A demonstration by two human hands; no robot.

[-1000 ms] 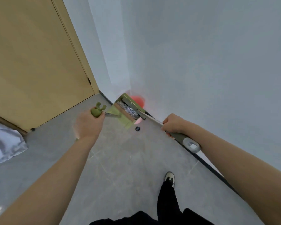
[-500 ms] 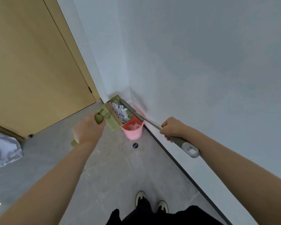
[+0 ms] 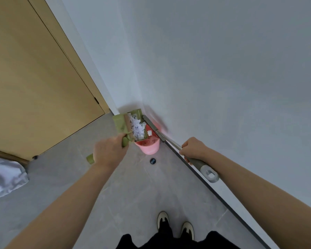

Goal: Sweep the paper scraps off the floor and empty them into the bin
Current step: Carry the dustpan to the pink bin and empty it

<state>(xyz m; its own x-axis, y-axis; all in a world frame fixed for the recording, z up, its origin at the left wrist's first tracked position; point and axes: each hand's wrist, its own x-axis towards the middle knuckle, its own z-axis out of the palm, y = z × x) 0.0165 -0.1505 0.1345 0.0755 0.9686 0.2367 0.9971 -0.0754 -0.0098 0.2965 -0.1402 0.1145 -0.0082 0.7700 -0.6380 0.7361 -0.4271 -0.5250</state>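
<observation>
The left hand (image 3: 109, 152) grips the green handle of the dustpan (image 3: 128, 125), fingers curled round it. The pan is tipped over the pink bin (image 3: 149, 147), which stands on the floor in the corner, close against the wall. The paper scraps (image 3: 137, 127) lie heaped inside the pan, at its lower edge. At least one white piece already appears to sit inside the bin, though blur makes this uncertain.

The right hand (image 3: 194, 147) is clamped round the shaft of the broom (image 3: 171, 141). The shaft runs along the skirting, and its far end lies across the bin's rim, just beside the pan.

Handling, as a judgement:
- The scraps are very light and loose. They probably drift or cling rather than drop cleanly, so a slow, steep tip over the bin's mouth suits them.
- The pan looks like stiff, light plastic. The handle is the correct hold, because it leaves the wrist free to roll.
- The bin looks small and light. A knock from the pan or the broom could shift or upset it.
- The broom's grey grip (image 3: 200, 163) offers the surest purchase.
</observation>
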